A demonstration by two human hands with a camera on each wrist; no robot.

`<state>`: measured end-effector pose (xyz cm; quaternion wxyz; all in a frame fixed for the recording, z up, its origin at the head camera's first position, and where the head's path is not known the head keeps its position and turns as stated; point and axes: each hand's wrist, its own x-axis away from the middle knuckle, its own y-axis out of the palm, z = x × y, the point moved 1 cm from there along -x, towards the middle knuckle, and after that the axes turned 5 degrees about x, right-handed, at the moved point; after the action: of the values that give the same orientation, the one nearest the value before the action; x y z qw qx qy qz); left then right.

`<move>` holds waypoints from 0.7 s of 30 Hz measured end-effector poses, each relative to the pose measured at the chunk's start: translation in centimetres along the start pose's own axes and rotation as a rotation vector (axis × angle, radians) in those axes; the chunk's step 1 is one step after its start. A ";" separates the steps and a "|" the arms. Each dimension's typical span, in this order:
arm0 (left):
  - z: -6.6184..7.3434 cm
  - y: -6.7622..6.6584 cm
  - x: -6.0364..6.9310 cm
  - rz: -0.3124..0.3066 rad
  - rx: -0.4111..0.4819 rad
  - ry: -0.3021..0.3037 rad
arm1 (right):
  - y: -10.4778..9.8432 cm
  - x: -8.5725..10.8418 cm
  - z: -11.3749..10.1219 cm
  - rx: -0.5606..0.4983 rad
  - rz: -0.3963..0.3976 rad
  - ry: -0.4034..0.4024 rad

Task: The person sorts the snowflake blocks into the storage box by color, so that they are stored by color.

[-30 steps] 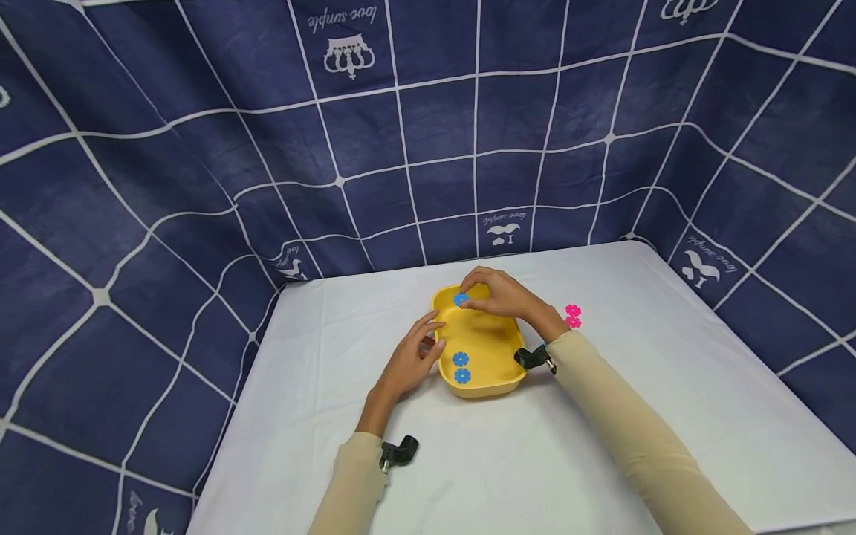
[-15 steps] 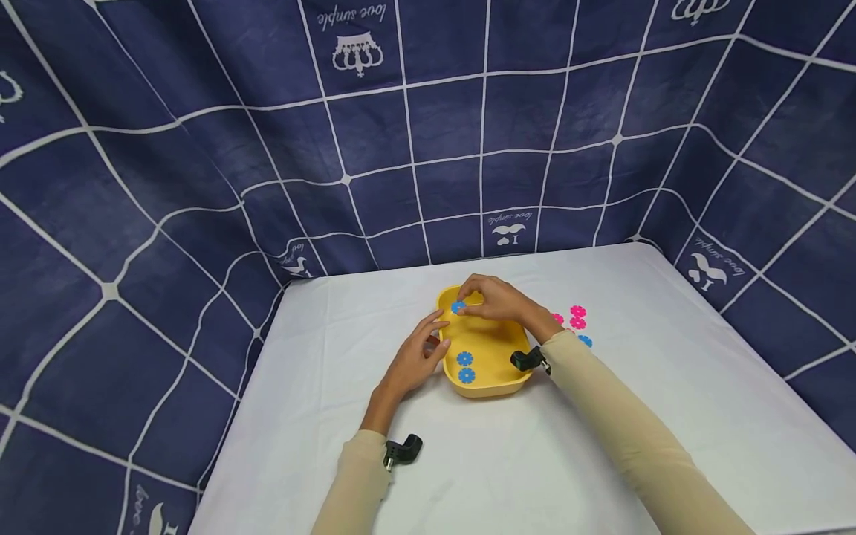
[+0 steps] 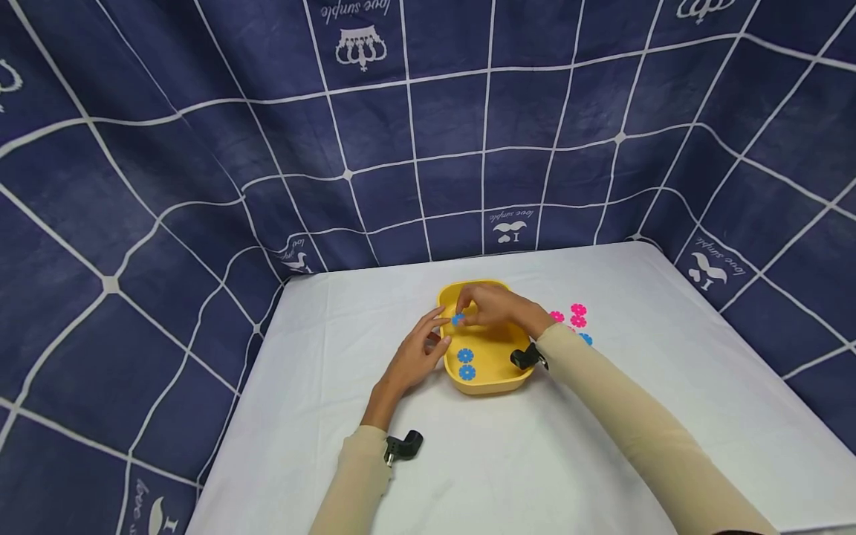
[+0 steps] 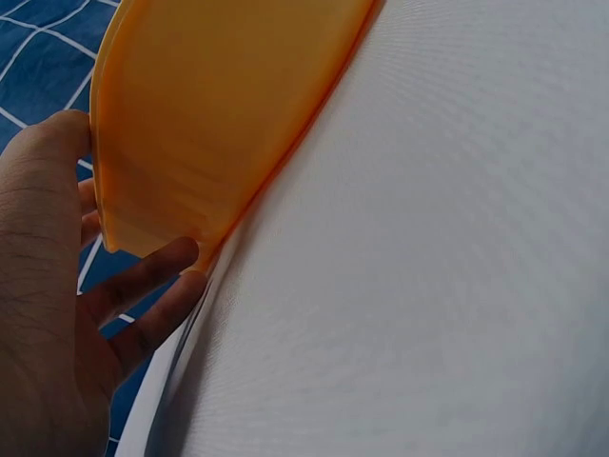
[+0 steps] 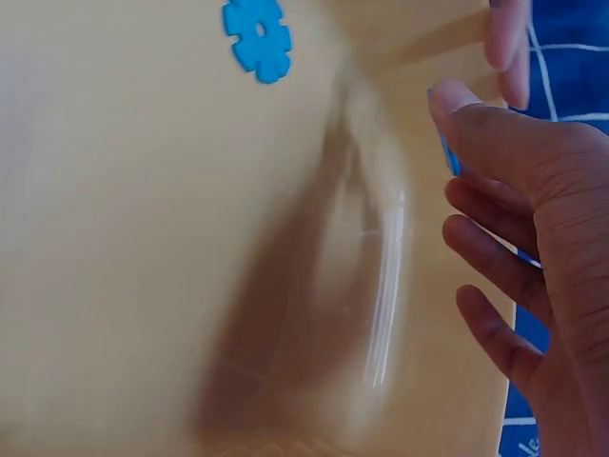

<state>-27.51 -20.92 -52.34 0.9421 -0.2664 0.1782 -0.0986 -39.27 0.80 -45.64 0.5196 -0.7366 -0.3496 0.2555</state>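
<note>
My left hand holds the left wall of a yellow tray, with some fingertips over the rim and others along the outside, as the left wrist view shows. Over the tray's far left part, my right hand pinches a small blue snowflake-shaped disc between thumb and fingers. In the right wrist view that held disc is mostly hidden behind the thumb, close to the left fingertips. Two blue notched discs lie in a line on the tray floor, near its front left corner.
Several pink notched discs lie on the white tabletop, right of the tray. A blue disc beside them is partly covered by the right forearm. A dark blue checked curtain hangs behind and on both sides.
My right hand has moved nearer and lower with the blue disc, from the tray's far end toward the two discs on its floor. My left hand keeps its place at the rim.
</note>
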 end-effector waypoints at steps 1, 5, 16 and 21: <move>0.0 0.0 0.0 0.002 -0.003 0.000 | 0.0 -0.1 0.0 0.011 -0.013 -0.001; 0.0 -0.1 -0.1 0.005 -0.009 -0.006 | 0.2 -0.3 -0.1 0.046 -0.063 -0.005; 0.2 0.0 -0.1 0.005 0.004 -0.022 | 0.5 -0.9 -0.6 0.052 -0.226 -0.029; 0.2 -0.1 -0.1 -0.001 0.014 -0.025 | 0.7 -0.9 -0.8 0.085 -0.262 -0.047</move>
<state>-27.48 -20.85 -52.11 0.9459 -0.2613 0.1657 -0.0972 -39.02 -0.53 -46.02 0.5709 -0.6558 -0.4436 0.2173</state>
